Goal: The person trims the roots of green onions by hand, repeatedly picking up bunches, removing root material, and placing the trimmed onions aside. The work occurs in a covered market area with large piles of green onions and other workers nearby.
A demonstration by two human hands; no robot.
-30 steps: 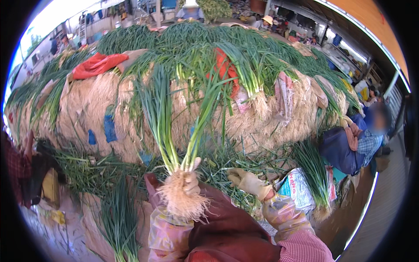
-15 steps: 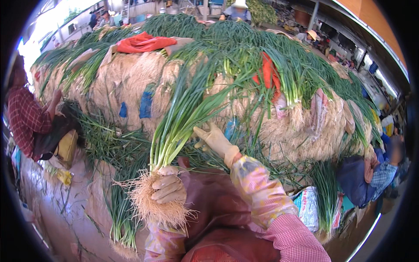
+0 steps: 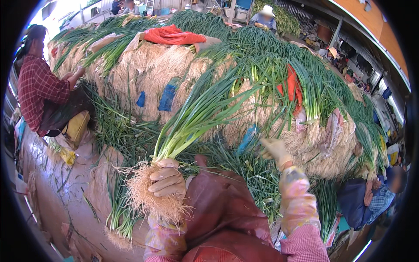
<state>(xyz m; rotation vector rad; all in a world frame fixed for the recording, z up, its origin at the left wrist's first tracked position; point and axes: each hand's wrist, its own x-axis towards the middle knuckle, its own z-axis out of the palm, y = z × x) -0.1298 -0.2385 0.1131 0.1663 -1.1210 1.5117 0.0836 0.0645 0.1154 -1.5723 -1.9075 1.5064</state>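
My gloved left hand [image 3: 167, 183] is closed round a bunch of green onions [image 3: 179, 135] at its base. The pale, bushy roots [image 3: 142, 192] spread out beside and below the glove, and the green leaves lean up and to the right. My gloved right hand [image 3: 276, 152] is off to the right with nothing in it, its fingers loosely extended and a little blurred. It is nearest to the heap of green onions [image 3: 152, 72], whose roots face me and whose leaves lie on top.
Loose leaves [image 3: 257, 179] litter the ground before me. Another bunch [image 3: 120, 225] lies at lower left. A person in a checked shirt [image 3: 48, 87] sits at left, another person [image 3: 379, 201] at right. Red cloth [image 3: 172, 35] lies on the heap. A dark red apron [image 3: 222, 205] covers my lap.
My right hand has moved away to the right from the leaves of the held bunch. The bunch tilts further right, still in my left hand. The view has shifted left.
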